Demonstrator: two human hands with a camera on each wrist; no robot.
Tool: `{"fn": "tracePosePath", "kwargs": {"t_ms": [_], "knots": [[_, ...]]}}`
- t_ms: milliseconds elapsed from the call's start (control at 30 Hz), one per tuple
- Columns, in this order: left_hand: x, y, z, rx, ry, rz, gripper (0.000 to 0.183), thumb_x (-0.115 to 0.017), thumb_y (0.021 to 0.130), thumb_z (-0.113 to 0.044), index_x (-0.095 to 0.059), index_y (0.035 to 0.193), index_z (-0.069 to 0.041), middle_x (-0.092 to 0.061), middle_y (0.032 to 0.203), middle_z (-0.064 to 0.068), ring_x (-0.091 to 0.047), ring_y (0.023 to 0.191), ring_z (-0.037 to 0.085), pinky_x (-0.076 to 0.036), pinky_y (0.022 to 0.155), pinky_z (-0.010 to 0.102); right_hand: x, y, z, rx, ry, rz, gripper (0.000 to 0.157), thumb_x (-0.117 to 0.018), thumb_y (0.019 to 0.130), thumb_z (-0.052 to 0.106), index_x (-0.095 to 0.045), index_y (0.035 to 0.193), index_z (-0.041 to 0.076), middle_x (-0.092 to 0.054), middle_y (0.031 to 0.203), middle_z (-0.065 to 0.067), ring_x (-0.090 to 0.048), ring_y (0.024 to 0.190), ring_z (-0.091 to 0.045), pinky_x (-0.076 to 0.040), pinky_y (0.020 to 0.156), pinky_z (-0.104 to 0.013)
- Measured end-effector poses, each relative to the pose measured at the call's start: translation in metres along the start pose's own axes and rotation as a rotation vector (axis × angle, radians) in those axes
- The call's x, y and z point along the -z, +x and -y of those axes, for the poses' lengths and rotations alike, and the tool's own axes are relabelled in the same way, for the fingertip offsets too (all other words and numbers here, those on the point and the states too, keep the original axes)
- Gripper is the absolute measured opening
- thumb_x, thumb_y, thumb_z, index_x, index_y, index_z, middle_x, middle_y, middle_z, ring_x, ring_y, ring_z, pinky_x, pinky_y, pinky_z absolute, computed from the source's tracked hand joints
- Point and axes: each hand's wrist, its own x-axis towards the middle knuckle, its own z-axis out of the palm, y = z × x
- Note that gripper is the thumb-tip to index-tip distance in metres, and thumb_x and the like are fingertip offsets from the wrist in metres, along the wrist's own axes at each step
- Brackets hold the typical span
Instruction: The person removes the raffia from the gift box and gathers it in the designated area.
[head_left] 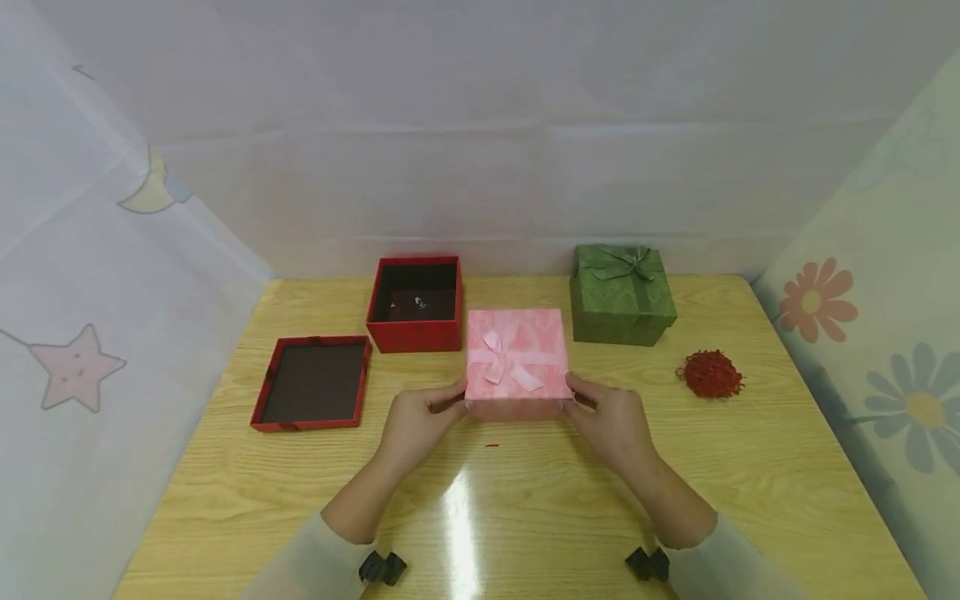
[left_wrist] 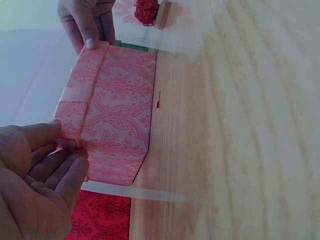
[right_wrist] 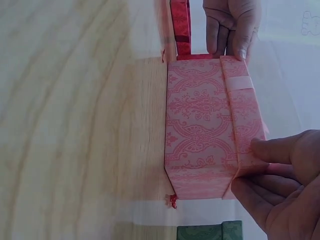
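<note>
A pink gift box [head_left: 517, 354] with a ribbon bow on top stands in the middle of the table. Its lid [right_wrist: 245, 107] sits over the patterned base [left_wrist: 120, 95]. At the lid's near left corner my left hand [head_left: 420, 421] pinches the rim, thumb on the side and fingers at the lower edge. My right hand [head_left: 615, 421] grips the opposite corner in the same way. Behind the pink box to the left is an open red box [head_left: 416, 337], dark inside with small white bits at the bottom. The red box's lid [head_left: 311, 383] lies upturned on the left.
A closed green gift box [head_left: 622, 292] with a bow stands at the back right. Red shredded paper [head_left: 712, 373] lies in a heap on the right. One red shred [head_left: 492, 445] is on the wooden table [head_left: 540, 517] in front of the pink box. Printed cloth surrounds the table.
</note>
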Motion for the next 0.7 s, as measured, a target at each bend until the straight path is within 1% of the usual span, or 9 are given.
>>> {"fn": "tracePosePath", "kwargs": {"t_ms": [100, 133, 200, 233, 300, 400, 433, 533, 700], "knots": [[0.001, -0.008, 0.0, 0.018, -0.023, -0.002, 0.033, -0.084, 0.09, -0.016, -0.077, 0.122, -0.015, -0.075, 0.118, -0.002, -0.071, 0.113, 0.017, -0.061, 0.084, 0.025, 0.0, -0.005, 0.002, 0.009, -0.007, -0.01, 0.036, -0.084, 0.087, 0.009, -0.075, 0.121, -0.001, -0.075, 0.113, -0.015, -0.076, 0.096, -0.028, -0.056, 0.058, -0.023], [0.002, -0.01, 0.001, 0.027, -0.028, -0.002, 0.033, -0.084, 0.09, -0.017, -0.078, 0.122, -0.016, -0.076, 0.117, -0.003, -0.071, 0.112, 0.016, -0.061, 0.083, 0.025, 0.0, -0.006, 0.002, 0.01, -0.003, -0.011, 0.037, -0.085, 0.086, 0.009, -0.075, 0.121, -0.001, -0.075, 0.113, -0.015, -0.076, 0.096, -0.028, -0.052, 0.055, -0.022], [0.003, -0.013, 0.002, 0.039, -0.016, -0.007, 0.032, -0.084, 0.089, -0.018, -0.078, 0.121, -0.019, -0.076, 0.116, -0.006, -0.071, 0.111, 0.014, -0.061, 0.082, 0.024, 0.0, -0.009, 0.003, 0.017, 0.01, -0.012, 0.037, -0.085, 0.086, 0.008, -0.075, 0.12, -0.001, -0.075, 0.114, -0.014, -0.076, 0.097, -0.027, -0.051, 0.053, -0.021], [0.004, -0.015, 0.002, 0.041, -0.006, -0.009, 0.032, -0.085, 0.089, -0.019, -0.078, 0.121, -0.02, -0.076, 0.115, -0.007, -0.071, 0.11, 0.013, -0.061, 0.081, 0.023, 0.0, -0.011, 0.004, 0.021, 0.015, -0.013, 0.037, -0.085, 0.086, 0.008, -0.075, 0.12, -0.001, -0.075, 0.114, -0.014, -0.076, 0.097, -0.027, -0.055, 0.057, -0.022], [0.005, -0.018, 0.002, 0.045, 0.003, -0.011, 0.033, -0.086, 0.088, -0.02, -0.079, 0.12, -0.021, -0.076, 0.114, -0.008, -0.071, 0.109, 0.012, -0.061, 0.081, 0.023, 0.0, -0.014, 0.004, 0.022, 0.032, -0.011, 0.038, -0.086, 0.085, 0.008, -0.075, 0.121, -0.002, -0.075, 0.113, -0.014, -0.076, 0.098, -0.028, -0.057, 0.057, -0.025], [0.006, -0.023, 0.001, 0.049, -0.001, -0.016, 0.033, -0.087, 0.086, -0.019, -0.079, 0.119, -0.021, -0.077, 0.112, -0.006, -0.072, 0.107, 0.012, -0.061, 0.08, 0.022, 0.001, -0.018, 0.005, 0.013, 0.047, -0.008, 0.038, -0.086, 0.085, 0.008, -0.075, 0.121, -0.001, -0.076, 0.112, -0.014, -0.076, 0.099, -0.029, -0.064, 0.067, -0.035], [0.006, -0.024, 0.001, 0.052, -0.009, -0.017, 0.033, -0.088, 0.086, -0.019, -0.079, 0.118, -0.021, -0.077, 0.111, -0.006, -0.072, 0.106, 0.012, -0.061, 0.08, 0.022, 0.001, -0.019, 0.005, 0.01, 0.046, -0.007, 0.039, -0.086, 0.085, 0.008, -0.075, 0.121, -0.001, -0.076, 0.111, -0.014, -0.076, 0.099, -0.029, -0.064, 0.072, -0.038], [0.006, -0.027, 0.0, 0.06, -0.033, -0.025, 0.034, -0.088, 0.085, -0.017, -0.08, 0.118, -0.021, -0.078, 0.11, -0.005, -0.073, 0.105, 0.012, -0.061, 0.08, 0.022, 0.001, -0.021, 0.004, 0.0, 0.049, -0.005, 0.039, -0.087, 0.084, 0.008, -0.076, 0.121, 0.001, -0.077, 0.11, -0.013, -0.076, 0.099, -0.028, -0.063, 0.079, -0.043], [0.003, -0.029, 0.005, 0.06, -0.085, -0.044, 0.035, -0.089, 0.084, -0.015, -0.08, 0.118, -0.019, -0.077, 0.113, -0.004, -0.073, 0.105, 0.013, -0.061, 0.082, 0.024, -0.002, -0.021, -0.002, -0.016, 0.094, -0.009, 0.04, -0.089, 0.082, 0.009, -0.077, 0.12, 0.004, -0.077, 0.111, -0.01, -0.076, 0.101, -0.027, -0.063, 0.083, -0.041]]}}
